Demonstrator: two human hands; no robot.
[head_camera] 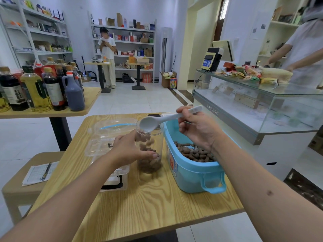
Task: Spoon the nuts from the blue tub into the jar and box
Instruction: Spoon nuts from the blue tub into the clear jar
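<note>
Right grip (197,130) tilts spoon (153,122) over jar (150,154); left grip (129,149) steadies.

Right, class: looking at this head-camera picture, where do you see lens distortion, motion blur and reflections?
Head view: the wide lens bends the shelves and stretches both forearms at the edges; nuts dropping inside the jar are smeared by motion, while the spoon in the right hand stays fairly sharp; the glass counter shows pale reflections; light is even, shadows soft.
</note>
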